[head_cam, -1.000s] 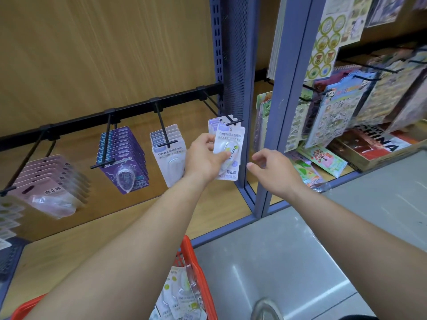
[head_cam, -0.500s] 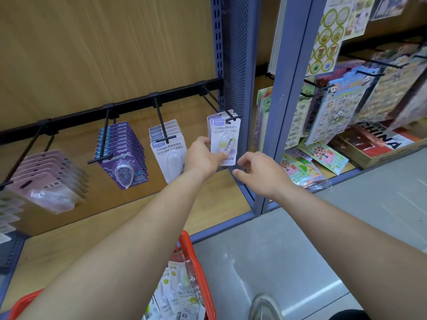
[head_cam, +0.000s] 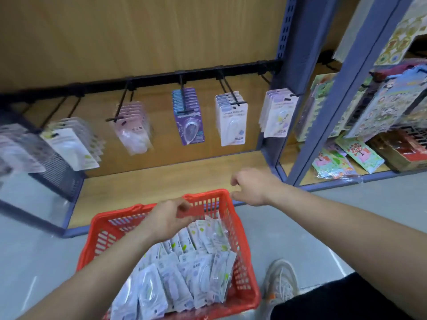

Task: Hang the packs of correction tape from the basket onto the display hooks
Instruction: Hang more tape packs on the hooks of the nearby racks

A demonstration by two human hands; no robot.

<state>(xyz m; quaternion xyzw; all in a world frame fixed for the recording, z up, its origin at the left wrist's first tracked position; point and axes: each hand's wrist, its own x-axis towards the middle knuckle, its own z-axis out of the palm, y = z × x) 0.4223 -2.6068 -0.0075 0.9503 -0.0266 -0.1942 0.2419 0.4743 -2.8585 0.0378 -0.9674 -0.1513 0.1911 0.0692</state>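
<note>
A red plastic basket stands on the floor in front of me, holding several white packs of correction tape. My left hand hovers over the basket's far end, fingers loosely curled, holding nothing. My right hand hangs just past the basket's right far corner, empty with fingers apart. Above, a black rail carries several display hooks with hanging packs: white packs at the rightmost hook, more white packs, purple packs, pink packs.
A wooden shelf board lies below the hooks. A blue metal upright divides this bay from sticker packs on the right. A black mesh panel stands at the left. My shoe is beside the basket on the grey floor.
Both hands left the pack on the rightmost hook and dropped down toward the basket. The view tilted down, bringing the whole basket into sight.
</note>
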